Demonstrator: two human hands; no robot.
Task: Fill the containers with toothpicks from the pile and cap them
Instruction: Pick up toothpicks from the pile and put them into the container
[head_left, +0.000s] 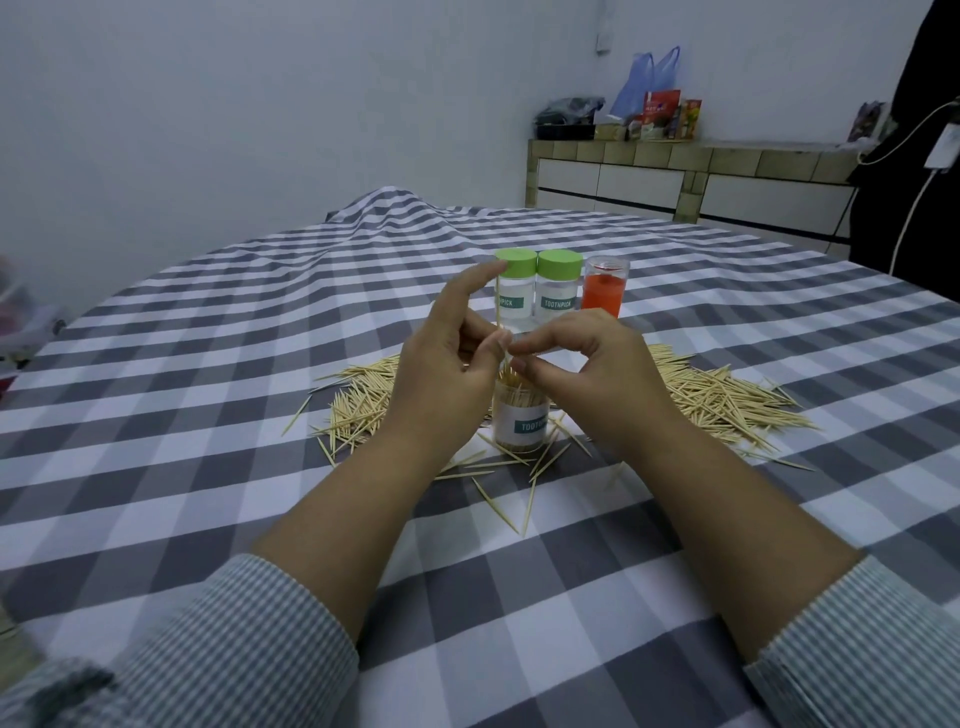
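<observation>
An uncapped clear container (519, 422) with a "TOOTHPICK" label stands upright on the checked cloth, packed with toothpicks that stick out of its mouth. My left hand (447, 374) pinches a single upright toothpick (498, 312) just above that mouth. My right hand (587, 371) hovers on the other side, forefinger and thumb curved close together over the opening; whether they pinch a toothpick is hidden. A loose pile of toothpicks (717, 400) spreads around and behind the container. Behind it stand two capped containers with green lids (515, 288) (559, 291).
A clear container with orange contents (603, 291) stands right of the green-lidded pair. Stray toothpicks (498, 504) lie in front of the open container. A tiled counter (691, 176) with bags sits at the back right; a dark-clothed person (914, 156) stands at the far right.
</observation>
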